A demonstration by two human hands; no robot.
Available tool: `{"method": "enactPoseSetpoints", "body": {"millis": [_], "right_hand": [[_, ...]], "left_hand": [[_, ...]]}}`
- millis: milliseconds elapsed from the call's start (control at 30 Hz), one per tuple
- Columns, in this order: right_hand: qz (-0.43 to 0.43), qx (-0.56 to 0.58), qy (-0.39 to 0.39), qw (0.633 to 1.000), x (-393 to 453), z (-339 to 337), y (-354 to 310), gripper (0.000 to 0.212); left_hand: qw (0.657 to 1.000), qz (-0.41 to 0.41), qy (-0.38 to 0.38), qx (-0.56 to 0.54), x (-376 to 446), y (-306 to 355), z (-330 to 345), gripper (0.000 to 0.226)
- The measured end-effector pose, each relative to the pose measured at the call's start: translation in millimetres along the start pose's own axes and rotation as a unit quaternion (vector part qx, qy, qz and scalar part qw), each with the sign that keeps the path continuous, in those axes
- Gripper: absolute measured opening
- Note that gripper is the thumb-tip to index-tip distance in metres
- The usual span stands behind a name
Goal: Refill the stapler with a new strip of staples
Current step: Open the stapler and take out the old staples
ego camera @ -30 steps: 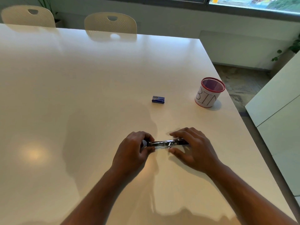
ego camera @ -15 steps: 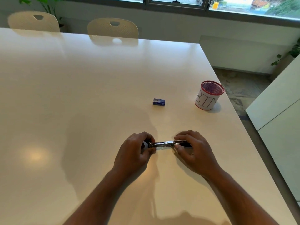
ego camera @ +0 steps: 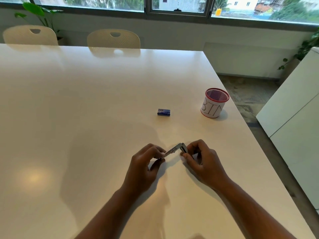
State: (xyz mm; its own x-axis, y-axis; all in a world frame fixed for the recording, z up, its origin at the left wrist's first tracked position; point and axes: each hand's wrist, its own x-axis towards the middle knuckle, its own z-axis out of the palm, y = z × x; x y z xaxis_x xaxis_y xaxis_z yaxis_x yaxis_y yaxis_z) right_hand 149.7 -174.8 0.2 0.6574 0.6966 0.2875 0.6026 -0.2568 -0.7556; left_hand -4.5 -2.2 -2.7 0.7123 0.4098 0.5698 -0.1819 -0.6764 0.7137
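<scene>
Fingers of both hands pinching slim, shiny metal stapler (ego camera: 175,149), hinged open.

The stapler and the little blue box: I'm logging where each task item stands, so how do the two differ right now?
The stapler is silvery metal; the blue box is blue. The stapler is gripped at its ends by the left hand and the right hand, while the blue box lies untouched, farther up the table. The stapler is hinged open in an angle; the blue box lies flat and looks closed. Both are small.
</scene>
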Motion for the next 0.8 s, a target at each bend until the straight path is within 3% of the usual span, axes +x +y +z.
{"method": "enactPoseSetpoints", "body": {"millis": [133,333,500,800], "right_hand": [[0.01,0.107,0.041,0.993,-5,-1,-4,0.03],[-0.009,0.057,0.023,0.998,-7,1,-9,0.042],[-0.016,0.035,0.022,0.999,-7,1,-6,0.037],[-0.004,0.045,0.044,0.998,-5,5,-4,0.037]], "left_hand": [[0.999,0.037,0.017,0.01,1,-1,0,0.024],[0.997,-0.073,0.028,0.015,4,-2,0,0.041],[0.989,-0.147,0.01,-0.01,3,3,-2,0.04],[0.996,-0.09,0.021,0.012,6,2,-5,0.03]]}}
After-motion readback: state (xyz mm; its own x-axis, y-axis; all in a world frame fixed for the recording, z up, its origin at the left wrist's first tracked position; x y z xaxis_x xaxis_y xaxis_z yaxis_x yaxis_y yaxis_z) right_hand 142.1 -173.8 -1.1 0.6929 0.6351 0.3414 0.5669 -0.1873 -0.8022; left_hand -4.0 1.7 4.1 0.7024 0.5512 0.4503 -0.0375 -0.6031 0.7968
